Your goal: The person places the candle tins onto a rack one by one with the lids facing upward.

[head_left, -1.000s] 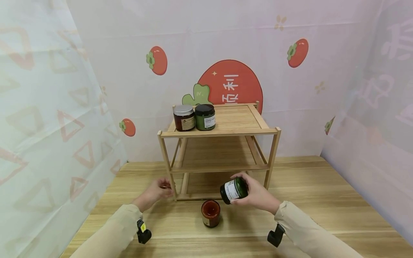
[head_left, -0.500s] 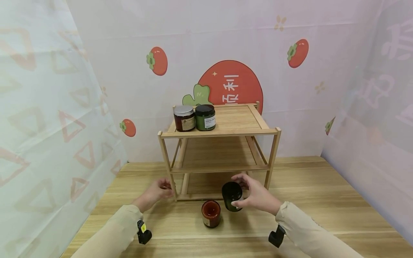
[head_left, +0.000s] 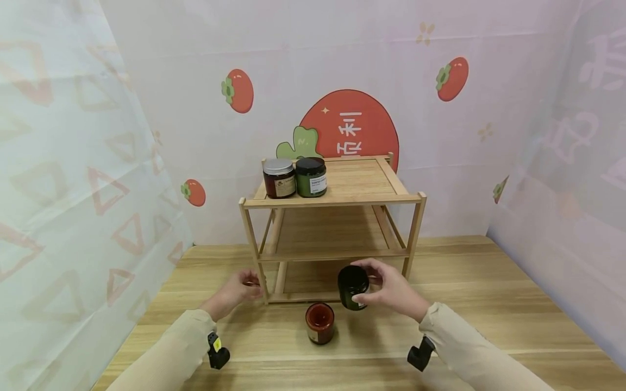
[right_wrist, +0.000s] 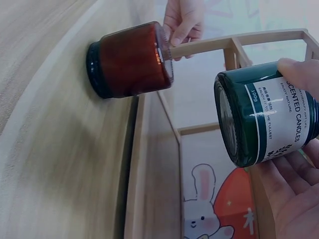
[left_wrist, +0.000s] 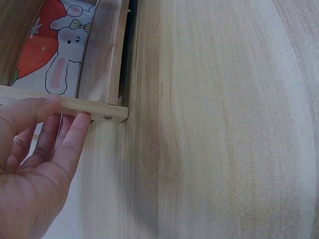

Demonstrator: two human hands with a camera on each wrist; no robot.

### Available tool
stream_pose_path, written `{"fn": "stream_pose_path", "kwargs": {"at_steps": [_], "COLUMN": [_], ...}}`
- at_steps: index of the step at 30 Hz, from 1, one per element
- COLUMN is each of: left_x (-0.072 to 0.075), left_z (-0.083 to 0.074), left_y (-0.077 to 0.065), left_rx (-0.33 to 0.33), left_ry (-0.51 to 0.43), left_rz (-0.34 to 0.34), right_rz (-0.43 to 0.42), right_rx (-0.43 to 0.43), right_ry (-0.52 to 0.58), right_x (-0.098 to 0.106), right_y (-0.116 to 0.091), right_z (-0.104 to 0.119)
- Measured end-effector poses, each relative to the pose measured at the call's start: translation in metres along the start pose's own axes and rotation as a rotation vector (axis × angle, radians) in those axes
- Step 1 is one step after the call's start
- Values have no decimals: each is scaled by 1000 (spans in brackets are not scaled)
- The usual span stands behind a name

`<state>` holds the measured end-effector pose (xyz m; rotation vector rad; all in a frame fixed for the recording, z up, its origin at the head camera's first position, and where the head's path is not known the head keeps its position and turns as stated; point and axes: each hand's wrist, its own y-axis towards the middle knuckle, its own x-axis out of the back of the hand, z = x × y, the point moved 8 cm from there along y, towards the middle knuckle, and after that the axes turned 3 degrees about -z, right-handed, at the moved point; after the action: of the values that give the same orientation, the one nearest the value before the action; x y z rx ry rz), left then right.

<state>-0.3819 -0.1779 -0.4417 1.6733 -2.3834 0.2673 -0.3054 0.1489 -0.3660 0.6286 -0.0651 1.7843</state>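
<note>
Right hand [head_left: 388, 288]: I read it as grasping the green glass jar with black lid and white label [head_left: 353, 282], thumb on one side, fingers on the other. Jar is lid-up with a slight tilt, and I see its base off the desk [head_left: 494, 293] from the right wrist camera. It sits in front of the light wooden multi-tier rack [head_left: 362, 176], near its bottom front edge. Label reads "SCENTED CANDLES", 100g.

Left hand [head_left: 239, 290]: I have it pinching the rack's front left leg near the bottom, thumb against fingertips across the wood.

Just left of the held jar, apart from it, I've got a red-brown glass jar [head_left: 319, 326] standing on the desk in front of the rack. Its desk end is a dark band; I can't tell if that's a lid or the base.

Rack top, front left corner: a dark brown jar with silver lid [head_left: 279, 182] and, right next to it, a second green jar with black lid [head_left: 311, 182]. Both upright, labels facing me.

Behind the rack I see a pale printed cloth [head_left: 313, 60] with red fruit on it. Both sleeves are cream, with a black camera at each wrist.
</note>
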Motion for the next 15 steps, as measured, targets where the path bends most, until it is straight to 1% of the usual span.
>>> {"fn": "stream_pose_path", "kwargs": {"at_steps": [3,10,15], "left_x": [0,0,1], "left_z": [-1,-1,0], "left_y": [0,0,1], "left_rx": [-1,0,-3], "left_ry": [3,8,11], "left_rz": [1,0,-6], "right_rz": [2,-30,-27], "right_rx": [0,13,37], "right_ry": [30,48,33], "right_x": [2,11,18], "right_y": [1,3,4], "right_z": [2,10,22]}}
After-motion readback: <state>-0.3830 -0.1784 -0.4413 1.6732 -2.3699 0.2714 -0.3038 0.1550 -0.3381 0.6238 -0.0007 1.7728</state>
